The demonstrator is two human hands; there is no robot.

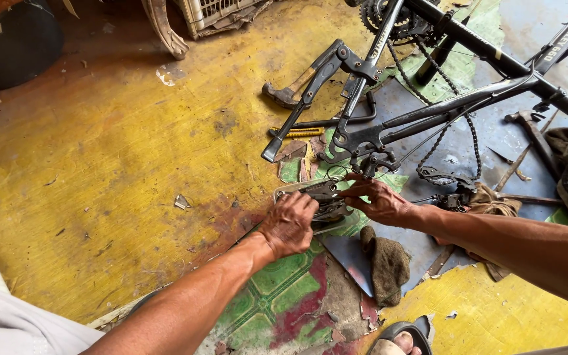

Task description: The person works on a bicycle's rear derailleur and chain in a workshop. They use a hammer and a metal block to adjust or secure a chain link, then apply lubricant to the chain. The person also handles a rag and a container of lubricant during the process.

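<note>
Bicycle part [323, 197], a small dark metal assembly, lies on the worn floor [113, 171] at centre frame, just below the rear end of the black bicycle frame [428, 115]; the left hand [288, 225] is closed over its near side, apparently pinning it, while the right hand [379, 200] grips its far end. A hammer [290, 92], a kickstand [304, 105] and a chain [455, 131] crowd the upper middle. A brown rag [387, 264] lies beside the hands, lower centre.

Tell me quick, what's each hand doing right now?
Left hand: closed, pressing down on the dark metal bike part on the floor.
Right hand: fingers curled on the same part; firm grip cannot be told.
</note>
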